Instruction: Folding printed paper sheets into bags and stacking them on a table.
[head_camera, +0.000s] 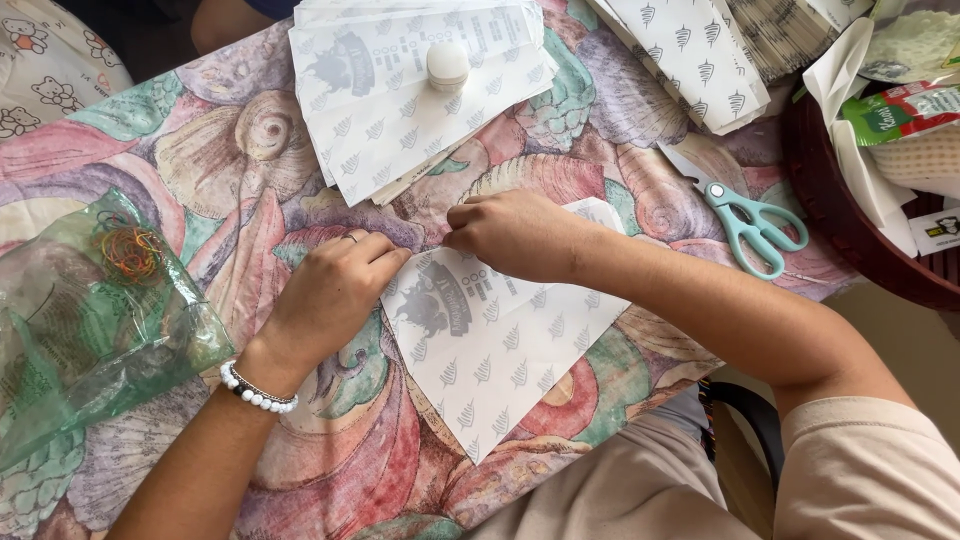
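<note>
One paper bag (500, 345) lies under both hands: left hand (330, 290) and right hand (515, 235) fingers curl, pressing its top edge. One pair of scissors (755, 225) lies beyond right fingers.

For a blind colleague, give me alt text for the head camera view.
Left hand and right hand press a white printed paper sheet on a shell-patterned tablecloth. Teal-handled scissors lie right, a stack of matching sheets behind.

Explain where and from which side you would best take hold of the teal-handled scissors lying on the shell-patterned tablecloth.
Probably grip the teal-handled scissors by the two finger loops, coming from the lower right, the table's near edge. The loops point that way, while the closed metal blades point up-left toward the stack of white printed paper bags. The right hand lies closest.
</note>
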